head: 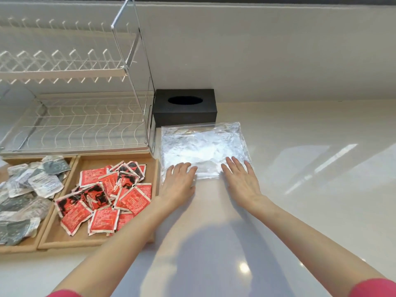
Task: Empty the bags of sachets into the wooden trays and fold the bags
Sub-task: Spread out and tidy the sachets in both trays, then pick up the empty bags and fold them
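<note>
On the white table [300, 189], both flat open hands [179, 179] [241, 179] press the empty bag [201, 146]; it may slip while folding.

No readable text anywhere: print on the red sachets [102, 198] and the grey-white sachets [32, 187] is too blurred to make out.

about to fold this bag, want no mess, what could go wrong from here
1. The clear plastic bag looks crinkled and glossy on the smooth white counter, so it may slide or crease crookedly under the flat left hand and right hand.
2. The left forearm lies across a corner of the wooden tray heaped with red sachets; a sweep could knock some out.
</note>
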Demonstrator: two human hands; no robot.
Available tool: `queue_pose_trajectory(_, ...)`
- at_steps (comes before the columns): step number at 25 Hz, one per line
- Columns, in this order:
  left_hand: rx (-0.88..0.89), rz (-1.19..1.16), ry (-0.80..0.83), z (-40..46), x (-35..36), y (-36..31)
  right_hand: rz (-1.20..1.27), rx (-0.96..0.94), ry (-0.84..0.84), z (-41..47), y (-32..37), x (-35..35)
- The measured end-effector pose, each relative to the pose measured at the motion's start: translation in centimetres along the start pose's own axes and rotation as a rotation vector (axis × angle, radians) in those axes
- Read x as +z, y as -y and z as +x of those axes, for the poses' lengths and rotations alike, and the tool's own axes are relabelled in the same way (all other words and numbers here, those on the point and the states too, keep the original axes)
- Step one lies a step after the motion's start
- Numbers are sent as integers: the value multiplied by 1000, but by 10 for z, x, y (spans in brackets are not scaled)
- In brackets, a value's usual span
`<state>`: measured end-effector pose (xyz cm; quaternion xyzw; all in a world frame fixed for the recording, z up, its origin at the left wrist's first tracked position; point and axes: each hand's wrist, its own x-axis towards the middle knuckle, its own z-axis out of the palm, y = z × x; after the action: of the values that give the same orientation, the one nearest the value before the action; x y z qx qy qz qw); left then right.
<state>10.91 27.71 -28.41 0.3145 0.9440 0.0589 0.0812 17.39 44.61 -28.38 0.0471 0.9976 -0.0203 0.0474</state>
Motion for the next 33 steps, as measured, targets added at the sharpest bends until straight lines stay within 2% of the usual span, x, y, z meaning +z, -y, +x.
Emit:
queue_pose_trajectory(5, -121, -56, -64, 19, 22, -7, -99, -74, -34, 31, -11, 11)
queue_pose_trajectory(8, -95, -45, -129, 24, 25, -7, -192, -63, 3, 33, -9, 12)
queue_pose_trajectory(10, -102, 16, -115, 23, 28, -8, -209, -55, 4, 36, -14, 12)
queue_pose_trajectory(12, -103, -26, -116, 23, 28, -7, -218, -61, -58, 41, -15, 6)
queue_pose_trajectory(14, -125, -185, -205, 20, 25, -10, -176, -25, -23, 40, -9, -7)
queue_pose_trajectory(15, -113, -199, -274, 15, 23, -12, -155, -7, 33, 39, -7, -13)
queue_pose_trajectory(17, -105, -212, -439, 4, 19, -19, -84, -5, 27, 35, -9, -12)
queue_pose_trajectory(18, -137, -287, -480, -1, 17, -25, -55, 5, 17, 33, -12, -8)
queue_pose_trajectory(20, -285, -644, -410, -10, 12, -38, 18, 48, 79, 22, -11, -10)
queue_pose_trajectory(23, -608, -1417, -119, -16, 1, -49, 113, 45, -31, 0, 3, -16)
queue_pose_trajectory(25, -645, -1888, 47, -19, -3, -53, 154, 13, -117, -15, 15, -12)
queue_pose_trajectory(26, -657, -2032, 69, -19, -3, -53, 130, -27, -187, -25, 21, -7)
queue_pose_trajectory(28, -708, -2116, 16, -20, 1, -53, 84, -69, -202, -46, 34, 0)
queue_pose_trajectory(30, -768, -2093, -45, -24, 7, -52, 86, -90, -153, -66, 43, 2)
queue_pose_trajectory(32, -769, -2088, -41, -33, 12, -49, 203, -110, -135, -79, 47, 3)
queue_pose_trajectory(33, -747, -2094, -44, -38, 13, -48, 302, -86, -75, -83, 46, 1)
